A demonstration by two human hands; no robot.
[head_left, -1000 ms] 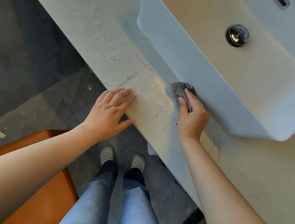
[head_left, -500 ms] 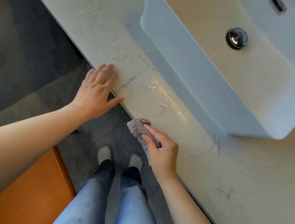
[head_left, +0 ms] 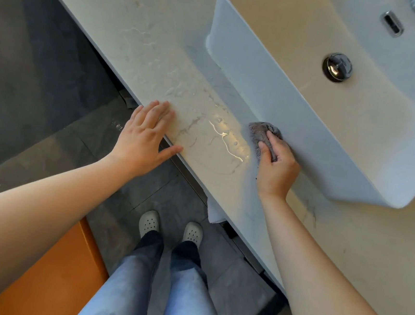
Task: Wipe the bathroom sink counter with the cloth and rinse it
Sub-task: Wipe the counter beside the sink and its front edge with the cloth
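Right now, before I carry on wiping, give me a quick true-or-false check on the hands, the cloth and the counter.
1. The right hand holds the grey cloth on the counter, just outside the basin. True.
2. The left hand grips a spray bottle. False: it rests flat and empty on the counter's front edge.
3. Water streaks glisten on the counter between the two hands. True.
4. The grey cloth lies inside the basin. False: it is outside the basin, on the counter.
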